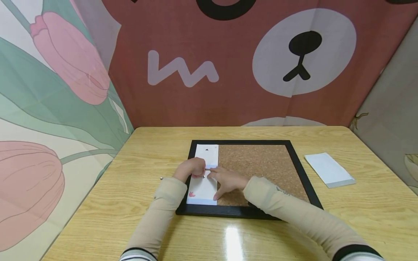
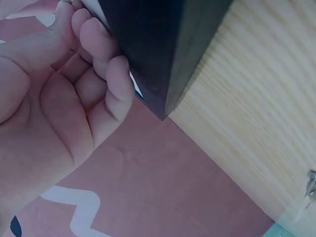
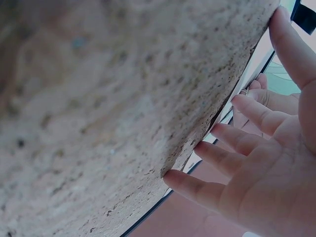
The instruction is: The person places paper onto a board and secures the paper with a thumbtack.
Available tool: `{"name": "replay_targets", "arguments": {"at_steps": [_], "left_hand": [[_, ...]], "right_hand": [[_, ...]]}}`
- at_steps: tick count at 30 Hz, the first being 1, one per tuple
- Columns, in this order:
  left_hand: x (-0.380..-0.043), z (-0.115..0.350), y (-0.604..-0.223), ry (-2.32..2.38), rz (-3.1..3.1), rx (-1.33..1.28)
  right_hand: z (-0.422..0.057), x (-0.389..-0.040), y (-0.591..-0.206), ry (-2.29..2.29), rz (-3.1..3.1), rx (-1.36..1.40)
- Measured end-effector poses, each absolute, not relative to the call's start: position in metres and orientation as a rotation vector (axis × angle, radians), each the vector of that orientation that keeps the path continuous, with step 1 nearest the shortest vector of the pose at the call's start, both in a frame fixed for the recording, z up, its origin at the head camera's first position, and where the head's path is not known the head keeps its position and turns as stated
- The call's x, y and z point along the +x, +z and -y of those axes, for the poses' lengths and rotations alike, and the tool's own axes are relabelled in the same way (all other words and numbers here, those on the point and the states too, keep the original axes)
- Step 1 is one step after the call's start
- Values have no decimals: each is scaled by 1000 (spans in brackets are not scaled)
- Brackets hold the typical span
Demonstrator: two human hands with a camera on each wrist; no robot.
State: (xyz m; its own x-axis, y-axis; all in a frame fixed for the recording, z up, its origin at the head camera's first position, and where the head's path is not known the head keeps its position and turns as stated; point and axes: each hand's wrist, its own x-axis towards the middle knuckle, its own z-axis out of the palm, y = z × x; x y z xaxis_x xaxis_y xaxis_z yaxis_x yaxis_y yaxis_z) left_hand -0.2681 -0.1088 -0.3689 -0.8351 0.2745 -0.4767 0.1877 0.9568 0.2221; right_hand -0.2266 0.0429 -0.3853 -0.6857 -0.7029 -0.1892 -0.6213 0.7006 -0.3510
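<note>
A cork board [image 1: 258,170] with a black frame [image 1: 228,211] lies on the wooden table. Along its left side are two white paper sheets, an upper one [image 1: 211,154] with a silver pushpin [image 1: 207,150] near its top and a lower one [image 1: 204,190] with a pink print. My left hand [image 1: 190,169] has its fingers curled over the lower sheet's top, thumb and forefinger pinching what looks like a small silver pushpin [image 1: 204,176]. My right hand [image 1: 230,179] spreads its extended fingers [image 3: 197,190] over the sheet's right edge and the cork, its fingertips touching them.
On the table to the right of the board lies a white stack of paper [image 1: 329,169]. Left of the board a small silver object [image 1: 161,178] sits by my left wrist. Behind the table hangs a printed cloth [image 1: 202,105].
</note>
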Motion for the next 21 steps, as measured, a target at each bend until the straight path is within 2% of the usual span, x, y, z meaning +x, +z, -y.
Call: {"name": "replay_targets", "arguments": {"at_steps": [21], "left_hand": [[-267,106,-372,90,-2721,355]], "right_hand": [[-43,-226,-385,-367,-2611,-1056]]}}
